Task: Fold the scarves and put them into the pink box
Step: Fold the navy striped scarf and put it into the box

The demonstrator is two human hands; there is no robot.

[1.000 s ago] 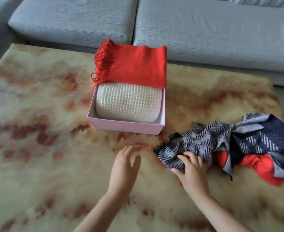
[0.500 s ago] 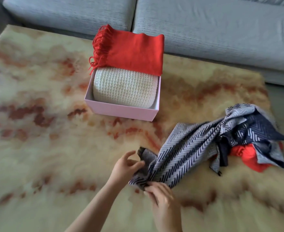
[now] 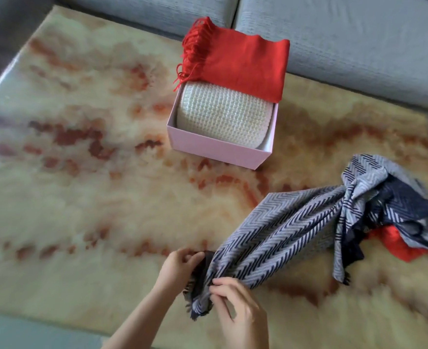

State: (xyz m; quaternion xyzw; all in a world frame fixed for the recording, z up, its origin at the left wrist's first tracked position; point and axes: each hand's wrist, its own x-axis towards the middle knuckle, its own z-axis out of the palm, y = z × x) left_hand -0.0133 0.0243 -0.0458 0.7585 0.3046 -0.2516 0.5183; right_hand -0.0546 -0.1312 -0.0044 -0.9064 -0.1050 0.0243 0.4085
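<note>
The pink box (image 3: 208, 149) stands on the marbled table and holds a folded cream knit scarf (image 3: 223, 117). A folded red fringed scarf (image 3: 240, 66) lies over the box's far side. A grey and navy chevron scarf (image 3: 296, 222) stretches from a crumpled heap at the right toward me. My left hand (image 3: 180, 265) pinches one corner of its near end. My right hand (image 3: 235, 306) pinches the same end a little closer to me. A crumpled red scarf (image 3: 394, 243) lies partly hidden under the heap.
The table (image 3: 82, 197) has a cream and rust marbled top with its near edge at the bottom left. A grey sofa (image 3: 346, 39) runs along the far side, right behind the box.
My right hand pulled the chevron scarf's end left and toward me, stretching it out from the heap. My left hand closed on that end. The view shifted, so the box sits further right.
</note>
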